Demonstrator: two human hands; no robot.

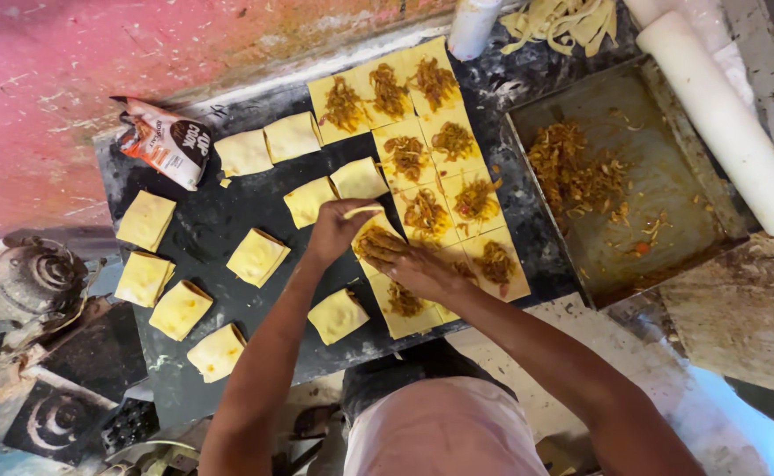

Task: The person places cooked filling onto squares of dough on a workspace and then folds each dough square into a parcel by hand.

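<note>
the left hand (334, 231) is lifting the edge of a dough square (371, 236), its fingers pinched on the pale flap, while the right hand (409, 264) lies flat with fingers spread on the same square, pressing on the brown shredded filling (378, 240) that sits there. the two hands are close together, almost touching, over the near end of a dark slab (228, 220). that square belongs to a sheet of cut squares (444, 150) running away from the person in two columns, each one topped with a small heap of the same filling. to the left of the hands lie folded parcels (257, 256), closed and plain yellow, scattered singly over the slab; one sits just below the left wrist and several more lie toward the slab's left edge. a crumpled snack bag (168, 141) rests at the far left corner of the slab. to the right, just beside the slab, stands a metal tray (669, 203) with leftover filling smeared in it. a white rolling pin (726, 115) lies slanted across the tray's far right corner. strips of dough trimmings (563, 22) are heaped at the top, next to a white cylinder (473, 26).
</note>
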